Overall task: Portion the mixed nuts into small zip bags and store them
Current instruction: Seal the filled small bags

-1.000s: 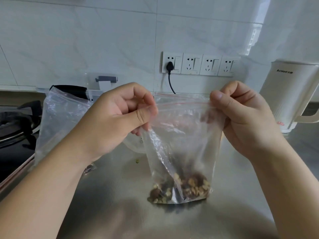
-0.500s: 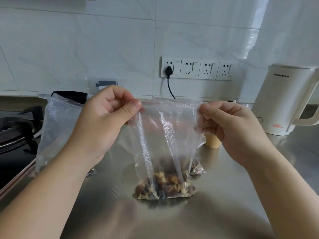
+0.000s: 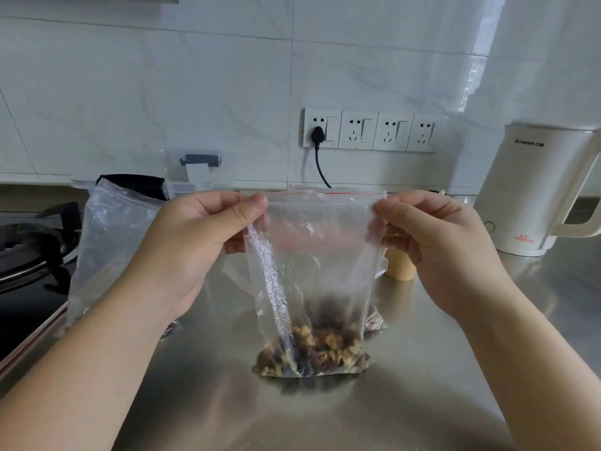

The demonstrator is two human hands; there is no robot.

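Both hands (left [image 3: 192, 252], right [image 3: 435, 252]) pinched the nut-filled bag [image 3: 312, 281] at centre frame; sealing and storing remained.

A: List the fixed fittings on the far wall.
B: White marble-pattern tiles [image 3: 195, 92]. A row of four sockets [image 3: 375, 130], centre-right. A black plug [image 3: 317, 135] occupies the leftmost one; its cord [image 3: 322, 170] hangs down toward the counter. A clear holder with a grey clip [image 3: 200, 162] is mounted left of the sockets.

A: Items on the counter?
B: The counter [image 3: 422, 402] is brushed steel. A white kettle [image 3: 533, 190] stands far right, handle facing right, with red marking near its base. A tan cup [image 3: 401, 266] stands left of the kettle, partly hidden.

A: Left edge?
B: A black stove [image 3: 29, 249] with a burner grate, adjoining the counter.
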